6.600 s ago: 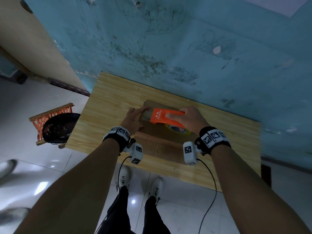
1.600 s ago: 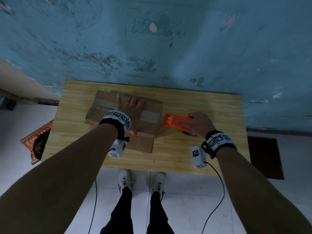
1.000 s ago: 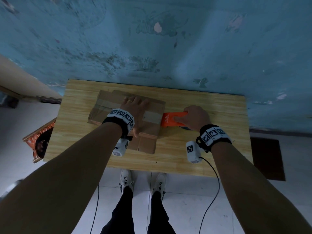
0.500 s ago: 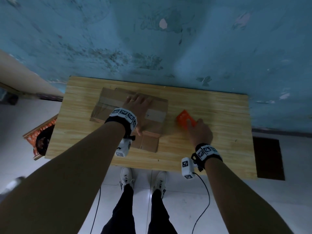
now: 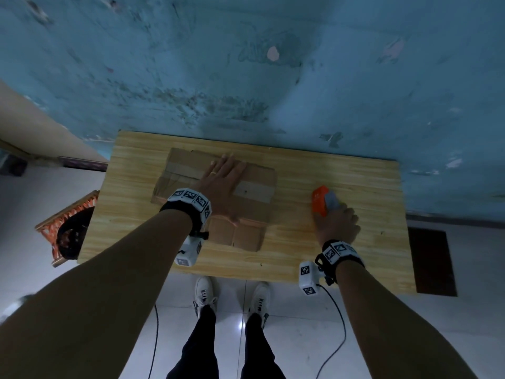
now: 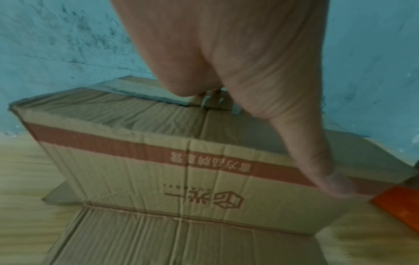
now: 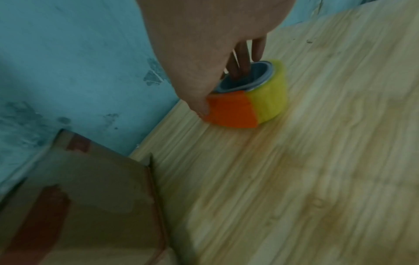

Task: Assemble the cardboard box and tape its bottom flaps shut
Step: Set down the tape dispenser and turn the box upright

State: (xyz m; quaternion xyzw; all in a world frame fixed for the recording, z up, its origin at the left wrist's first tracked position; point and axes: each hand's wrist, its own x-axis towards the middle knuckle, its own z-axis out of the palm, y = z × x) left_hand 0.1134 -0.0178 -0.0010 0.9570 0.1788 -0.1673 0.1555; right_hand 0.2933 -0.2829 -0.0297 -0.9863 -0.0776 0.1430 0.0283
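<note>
The brown cardboard box stands on the wooden table, its folded flaps on top and a tape strip across them. My left hand lies flat on the flaps with fingers straight; in the left wrist view its thumb reaches the box's near top edge. To the box's right, my right hand grips the orange tape dispenser standing on the table. In the right wrist view, fingers sit inside the roll's core and the thumb presses the dispenser's orange cover beside the yellow tape roll.
A worn blue wall runs along the table's far edge. On the floor at the left stands a low stool with orange weave. A dark mat lies at the right. The box's loose flaps spread toward me.
My right hand drew the dispenser across the box top, off its right end, and stood it on the table to the right. The left hand shifted left and stays pressed flat on the flaps.
</note>
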